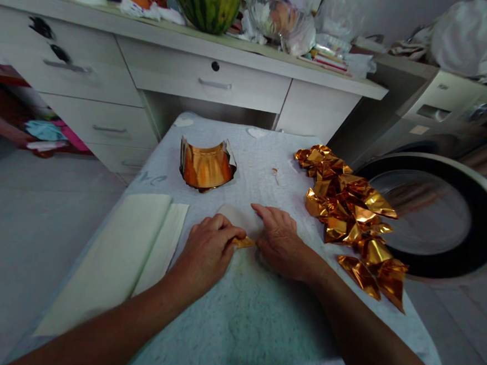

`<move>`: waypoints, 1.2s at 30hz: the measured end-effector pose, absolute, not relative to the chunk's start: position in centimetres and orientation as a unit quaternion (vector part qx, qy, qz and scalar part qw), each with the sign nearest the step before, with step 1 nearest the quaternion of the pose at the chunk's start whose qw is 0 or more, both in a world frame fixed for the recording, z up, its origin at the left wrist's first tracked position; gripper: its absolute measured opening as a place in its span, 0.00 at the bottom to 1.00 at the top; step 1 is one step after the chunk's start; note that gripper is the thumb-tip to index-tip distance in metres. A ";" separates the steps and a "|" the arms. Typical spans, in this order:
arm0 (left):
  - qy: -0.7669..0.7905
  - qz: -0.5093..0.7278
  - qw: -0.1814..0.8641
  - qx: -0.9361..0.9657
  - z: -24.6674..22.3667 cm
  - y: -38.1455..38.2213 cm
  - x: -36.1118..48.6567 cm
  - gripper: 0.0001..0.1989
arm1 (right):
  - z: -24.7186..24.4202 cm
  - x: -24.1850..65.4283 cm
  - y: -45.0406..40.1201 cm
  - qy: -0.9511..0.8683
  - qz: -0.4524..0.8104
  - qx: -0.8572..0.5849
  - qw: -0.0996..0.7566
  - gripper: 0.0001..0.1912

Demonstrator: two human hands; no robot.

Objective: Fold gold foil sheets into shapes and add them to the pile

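Near the middle of the cloth-covered table, my left hand (pixel 212 244) pinches a small folded piece of gold foil paper (pixel 244 242) between thumb and fingers. My right hand (pixel 279 240) lies just to the right, fingers stretched forward and thumb side close to the foil's tip. A pale sheet (pixel 241 213) shows between the two hands; its lower part is hidden. Beyond them stands a curved stack of gold foil sheets (pixel 209 168) in an open wrapper. On the right lies a pile of folded gold foil pieces (pixel 350 206).
Pale paper sheets (pixel 117 251) lie at the table's left. A small scrap (pixel 275 175) rests near the back. Behind is a white drawer cabinet (pixel 209 80) bearing a watermelon (pixel 206 2) and plastic bags. An open washing machine door (pixel 433 212) stands close on the right.
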State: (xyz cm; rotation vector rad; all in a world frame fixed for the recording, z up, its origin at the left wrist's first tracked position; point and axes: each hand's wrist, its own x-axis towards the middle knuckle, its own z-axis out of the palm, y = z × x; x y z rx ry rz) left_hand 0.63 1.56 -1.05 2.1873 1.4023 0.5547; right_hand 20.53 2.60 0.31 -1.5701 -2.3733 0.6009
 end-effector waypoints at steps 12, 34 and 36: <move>0.479 0.224 0.202 0.825 -0.4 1.3 0.5 0.13 | -0.6 20.1 2.7 -0.802 0.158 -0.546 0.183 0.29; 0.555 0.335 0.413 0.640 0.2 2.4 -1.0 0.26 | 1.1 20.6 3.1 -0.815 0.204 -0.517 0.162 0.23; 0.544 0.334 0.436 0.634 0.2 2.5 -1.1 0.25 | 1.1 20.8 3.1 -0.814 0.211 -0.513 0.175 0.23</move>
